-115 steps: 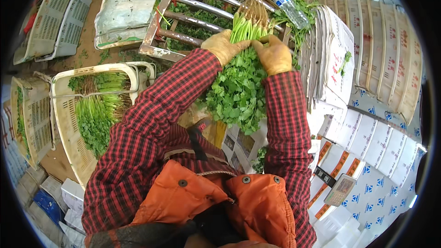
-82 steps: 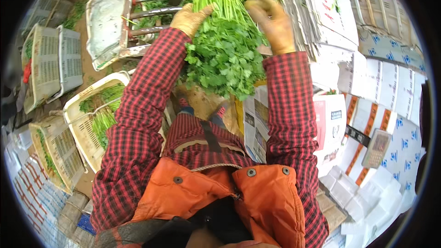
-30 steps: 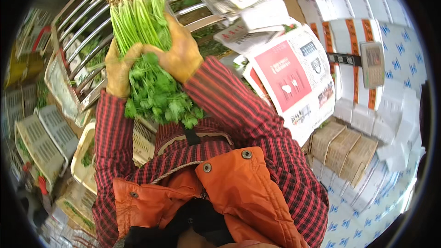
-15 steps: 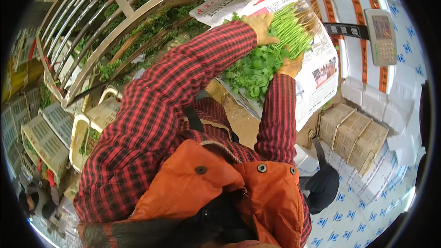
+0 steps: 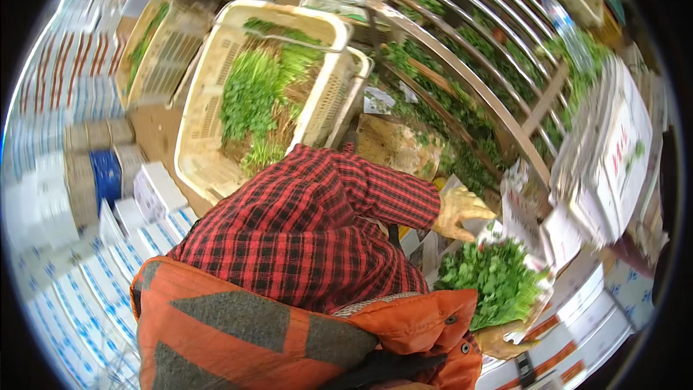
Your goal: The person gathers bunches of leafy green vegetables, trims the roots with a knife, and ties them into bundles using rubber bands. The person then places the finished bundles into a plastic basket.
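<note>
A leafy green bunch of coriander (image 5: 491,278) lies on newspaper (image 5: 541,292) at the lower right, its paler stems toward the right. My left hand (image 5: 462,213), in a yellowish glove, is just beyond the leaves. Its fingers are stretched out and apart, with nothing in them. Against the near side of the bunch, my right hand (image 5: 505,341), gloved alike, is closed on it. The orange collar of my jacket hides that wrist and forearm.
A cream plastic crate (image 5: 191,130) with bundled greens stands at the upper left. Beyond my left arm runs a metal-barred rack (image 5: 462,83) with loose greens. Stacked papers (image 5: 603,159) and a plastic bottle (image 5: 567,29) are at the right. White boxes (image 5: 155,191) stand left.
The view has swung left, bringing the crate of greens into sight. My left hand has come off the bunch and opened. My right hand stays at the coriander.
</note>
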The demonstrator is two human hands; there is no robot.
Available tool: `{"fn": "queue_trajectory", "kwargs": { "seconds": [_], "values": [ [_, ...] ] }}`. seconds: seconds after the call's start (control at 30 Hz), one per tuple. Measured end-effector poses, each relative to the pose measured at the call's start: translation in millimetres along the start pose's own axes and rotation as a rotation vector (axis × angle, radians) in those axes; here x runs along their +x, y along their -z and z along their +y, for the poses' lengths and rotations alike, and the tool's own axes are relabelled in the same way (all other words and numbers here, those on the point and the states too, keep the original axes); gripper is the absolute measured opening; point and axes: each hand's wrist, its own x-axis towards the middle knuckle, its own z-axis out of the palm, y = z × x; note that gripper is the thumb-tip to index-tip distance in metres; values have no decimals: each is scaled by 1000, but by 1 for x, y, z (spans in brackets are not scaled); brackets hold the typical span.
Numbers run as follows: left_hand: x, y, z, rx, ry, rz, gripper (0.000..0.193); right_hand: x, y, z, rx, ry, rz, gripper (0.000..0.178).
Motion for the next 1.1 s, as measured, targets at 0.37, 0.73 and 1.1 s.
{"fn": "queue_trajectory", "kwargs": {
  "seconds": [0.37, 0.73, 1.1],
  "values": [
    [-206, 183, -96, 188, 308, 1070, 32, -60, -117, -387, 1004, 931, -1190, 53],
    [-322, 327, -234, 520, 1504, 655, 99, -210, -170, -564, 842, 1552, -924, 60],
    [-357, 389, -294, 755, 1550, 374, 87, -216, -188, -567, 950, 1521, -913, 52]
  ]
}}
